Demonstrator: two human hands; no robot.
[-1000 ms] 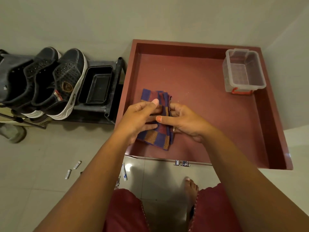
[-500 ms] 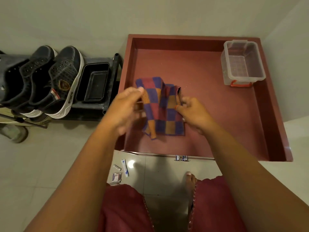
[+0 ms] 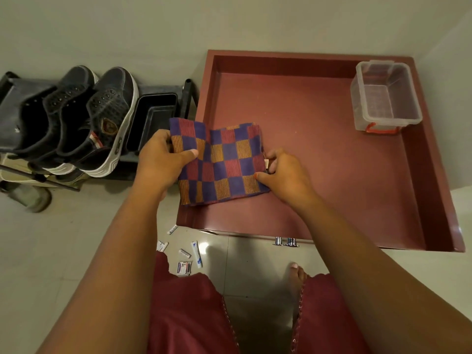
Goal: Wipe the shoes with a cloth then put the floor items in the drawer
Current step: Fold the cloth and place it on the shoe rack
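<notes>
Plain pale wall [image 3: 127,29] behind, unmarked. Floor [image 3: 51,251] of glossy pale tiles, grout lines visible, with one bright glare spot [image 3: 203,245] from overhead light. Low dark metal rack [image 3: 163,90] stands against the wall at left. Second wall [image 3: 454,72] meets the first at right, forming a corner.

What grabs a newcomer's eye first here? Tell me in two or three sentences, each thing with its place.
The checkered cloth stands out first, spread between the left hand and right hand over the near left corner of the open red drawer. Next come the black shoes on the rack at left. Small tubes and packets lie on the floor below the drawer.
</notes>
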